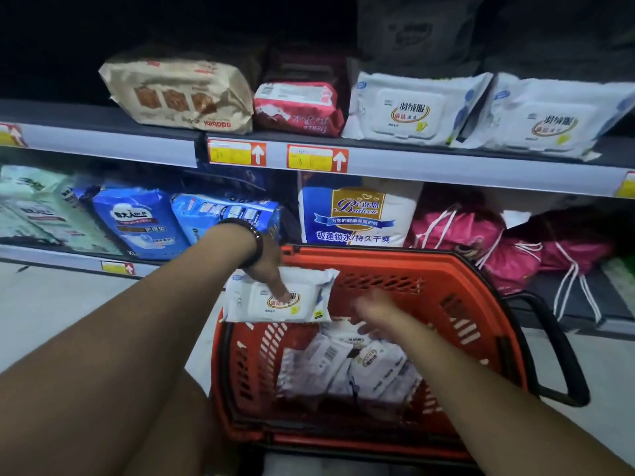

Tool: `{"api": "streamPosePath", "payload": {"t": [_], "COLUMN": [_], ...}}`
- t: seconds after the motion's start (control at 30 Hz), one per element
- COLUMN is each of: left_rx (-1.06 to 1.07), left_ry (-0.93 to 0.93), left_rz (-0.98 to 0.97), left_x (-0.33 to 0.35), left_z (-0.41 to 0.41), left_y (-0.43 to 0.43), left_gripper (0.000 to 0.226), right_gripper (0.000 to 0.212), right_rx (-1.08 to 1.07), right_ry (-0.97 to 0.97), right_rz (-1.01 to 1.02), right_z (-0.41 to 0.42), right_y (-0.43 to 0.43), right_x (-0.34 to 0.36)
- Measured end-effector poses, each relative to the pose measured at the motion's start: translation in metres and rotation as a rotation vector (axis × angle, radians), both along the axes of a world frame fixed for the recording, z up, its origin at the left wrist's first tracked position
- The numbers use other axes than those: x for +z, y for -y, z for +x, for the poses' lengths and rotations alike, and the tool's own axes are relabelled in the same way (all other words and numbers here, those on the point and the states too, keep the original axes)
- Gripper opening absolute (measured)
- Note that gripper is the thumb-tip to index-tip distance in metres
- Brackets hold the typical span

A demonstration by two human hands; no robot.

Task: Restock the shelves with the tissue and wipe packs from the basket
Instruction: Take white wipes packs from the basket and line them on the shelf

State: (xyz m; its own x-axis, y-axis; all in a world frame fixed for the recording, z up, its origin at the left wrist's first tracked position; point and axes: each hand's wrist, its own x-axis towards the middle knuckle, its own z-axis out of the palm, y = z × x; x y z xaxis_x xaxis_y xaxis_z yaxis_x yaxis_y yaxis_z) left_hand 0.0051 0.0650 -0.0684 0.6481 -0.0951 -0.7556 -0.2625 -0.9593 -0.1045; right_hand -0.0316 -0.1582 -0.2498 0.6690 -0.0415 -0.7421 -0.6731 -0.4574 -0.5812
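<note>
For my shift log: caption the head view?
Left hand holds a wipe pack over the red basket; right hand reaches in.

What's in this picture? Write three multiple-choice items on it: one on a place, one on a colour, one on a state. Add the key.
1. Where do the two shelved wipe packs that match the held one lie?
A) on the upper shelf, right end
B) on the lower shelf, left end
C) on the floor

2. What colour is the basket?
A) blue
B) red-orange
C) green

3. What is the left hand doing?
A) hanging idle
B) gripping the basket handle
C) holding a white wipe pack

Key:
1 A: both sit side by side at that shelf's right end.
2 B: its slotted walls are red-orange.
3 C: its fingers lie across the pack, held above the basket's rim.
</note>
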Motion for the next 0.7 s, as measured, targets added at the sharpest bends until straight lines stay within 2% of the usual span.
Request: {"api": "streamPosePath", "payload": {"t": [0.07, 0.13, 0.2, 0.3, 0.4, 0.47, 0.5, 0.57, 0.6, 0.63, 0.7], "left_rx": [0.031, 0.035, 0.010, -0.059, -0.098, -0.113, -0.112, -0.105, -0.104, -0.102, -0.098], "left_ry": [-0.041, -0.060, -0.085, -0.126, -0.173, -0.176, -0.174, -0.167, -0.163, -0.162, -0.156], "left_rz": [0.037, 0.044, 0.041, 0.068, 0.068, 0.035, 0.015, -0.008, -0.009, -0.008, 0.005], "left_x": [-0.003, -0.006, -0.010, -0.019, -0.022, -0.020, -0.020, -0.019, -0.020, -0.022, -0.025], "left_z": [0.008, 0.017, 0.024, 0.029, 0.034, 0.037, 0.039, 0.042, 0.043, 0.044, 0.046], "left_y": [-0.002, 0.000, 0.005, 0.018, 0.030, 0.036, 0.039, 0.043, 0.043, 0.043, 0.041], "left_gripper": [0.099, 0.103, 0.099, 0.094, 0.088, 0.081, 0.079, 0.076, 0.075, 0.074, 0.076], "right_gripper": [0.028, 0.029, 0.028, 0.022, 0.013, 0.013, 0.022, 0.056, 0.069, 0.072, 0.047], "right_rx": [0.113, 0.154, 0.061, -0.198, -0.217, -0.222, -0.211, -0.225, -0.266, -0.297, -0.316], "right_ry": [-0.229, -0.282, -0.286, -0.352, -0.322, -0.261, -0.245, -0.190, -0.154, -0.130, -0.131], "right_rz": [-0.028, -0.095, -0.082, 0.092, 0.185, 0.149, 0.120, 0.142, 0.167, 0.171, 0.142], "right_z": [-0.018, -0.030, -0.041, -0.054, -0.061, -0.058, -0.058, -0.059, -0.059, -0.059, -0.059], "right_y": [-0.014, -0.027, -0.037, -0.048, -0.055, -0.056, -0.054, -0.047, -0.046, -0.046, -0.059], "right_x": [-0.021, -0.040, -0.062, -0.096, -0.116, -0.127, -0.140, -0.192, -0.197, -0.201, -0.140]}}
